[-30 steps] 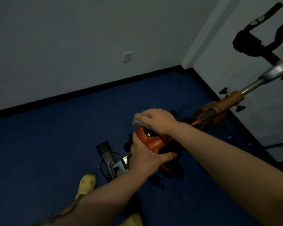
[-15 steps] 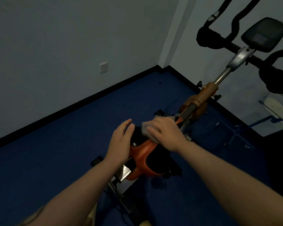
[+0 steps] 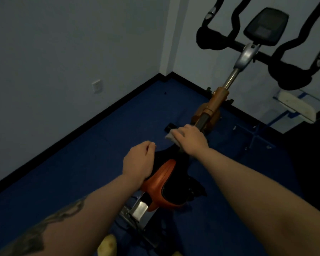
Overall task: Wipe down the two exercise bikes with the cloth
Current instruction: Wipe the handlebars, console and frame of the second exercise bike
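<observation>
An orange and black exercise bike stands below me, its frame running up to black handlebars and a console at the top right. My right hand presses a pale cloth onto the bike's frame just past the front of the seat. My left hand rests on the left side of the black seat with its fingers curled. Only one bike is in view.
Blue floor with a black skirting meets grey walls; a wall socket sits low on the left wall. A white panel leans at the right. My yellow slipper shows at the bottom edge.
My right hand slid the cloth forward from the seat toward the frame. My left hand let go of the seat's side, lifted, then settled with curled fingers. The view tilted up.
</observation>
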Demonstrator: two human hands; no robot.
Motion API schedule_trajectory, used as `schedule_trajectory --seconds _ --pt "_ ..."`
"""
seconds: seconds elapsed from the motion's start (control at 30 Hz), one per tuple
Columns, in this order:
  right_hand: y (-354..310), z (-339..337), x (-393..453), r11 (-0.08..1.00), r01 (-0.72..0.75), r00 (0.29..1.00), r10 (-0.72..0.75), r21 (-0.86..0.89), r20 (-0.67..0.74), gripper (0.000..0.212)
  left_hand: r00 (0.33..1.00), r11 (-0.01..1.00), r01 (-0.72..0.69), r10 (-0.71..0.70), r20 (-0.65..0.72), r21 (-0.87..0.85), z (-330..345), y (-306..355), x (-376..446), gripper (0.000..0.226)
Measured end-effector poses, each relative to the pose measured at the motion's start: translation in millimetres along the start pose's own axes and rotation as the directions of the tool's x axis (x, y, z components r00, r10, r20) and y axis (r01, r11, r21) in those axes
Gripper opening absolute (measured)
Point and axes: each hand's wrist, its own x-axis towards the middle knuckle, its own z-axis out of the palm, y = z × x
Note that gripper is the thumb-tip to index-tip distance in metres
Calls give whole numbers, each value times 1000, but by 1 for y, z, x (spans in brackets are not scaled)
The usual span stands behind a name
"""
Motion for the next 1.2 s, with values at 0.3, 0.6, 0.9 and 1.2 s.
schedule_trajectory --seconds 0.3,0.6,0.9,1.2 --pt "-36 31 -26 740 -468 810 578 482 -101 59 997 999 -43 42 70 16 -1 1 4 36" --pt "-53 40 -53 620 -501 748 662 604 -60 69 994 994 -81 86 66 -73 -4 1 1 29" --pt "-92 34 -80 594 -709 642 767 379 -1 69 976 982 -126 148 158 -139 -6 -6 3 23" --pt "-99 33 -103 479 -757 549 835 444 37 55 943 965 -263 255 214 12 -5 -15 -6 34"
